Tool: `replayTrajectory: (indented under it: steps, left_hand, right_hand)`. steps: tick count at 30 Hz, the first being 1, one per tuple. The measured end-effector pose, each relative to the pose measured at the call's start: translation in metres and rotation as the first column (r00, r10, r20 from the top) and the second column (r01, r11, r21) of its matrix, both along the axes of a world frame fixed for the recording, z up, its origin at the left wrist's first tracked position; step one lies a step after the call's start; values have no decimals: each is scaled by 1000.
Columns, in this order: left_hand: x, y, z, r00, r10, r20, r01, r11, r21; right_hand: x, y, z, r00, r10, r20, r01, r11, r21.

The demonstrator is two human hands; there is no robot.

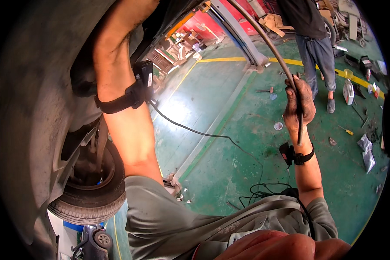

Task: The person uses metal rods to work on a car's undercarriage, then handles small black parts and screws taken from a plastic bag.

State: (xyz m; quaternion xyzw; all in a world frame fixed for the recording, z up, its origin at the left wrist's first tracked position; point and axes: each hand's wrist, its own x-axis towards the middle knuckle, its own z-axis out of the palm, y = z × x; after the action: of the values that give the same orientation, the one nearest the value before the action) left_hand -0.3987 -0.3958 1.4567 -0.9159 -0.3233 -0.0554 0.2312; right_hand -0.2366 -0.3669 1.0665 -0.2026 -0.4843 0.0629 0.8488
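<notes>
My right hand (305,100), blackened with grime, is wrapped around the lower part of a long, thin, slightly curved metal bar (269,42). The bar's lower end sticks out below the fist, and its other end runs up out of the picture. My left arm (125,130) reaches up beside the underside of a raised car (34,99); the hand itself lies beyond the top edge. Each forearm wears a black strap with a small box. Below the car body, a wheel with a black tire (91,203) hangs close to my left upper arm.
A blue-grey lift post (236,32) stands ahead. Another person (312,47) stands at the far right. Cables (264,190) trail near my body. On the green floor (247,134) lie a screwdriver (346,131), a white bottle (348,93) and a plastic bag (366,154).
</notes>
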Motion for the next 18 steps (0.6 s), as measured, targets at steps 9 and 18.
replayTrajectory:
  steps: [9, 18]
  left_hand:
    - [-19, -7, 14, 956, 291, -26, -284, 947, 154]
    - [-1, -16, -1, 899, 371, -231, -174, 788, 591]
  right_hand:
    - [3, 5, 12, 999, 36, -33, -37, 999, -21]
    - [27, 1, 14, -741, 570, -356, -669, -576, 469]
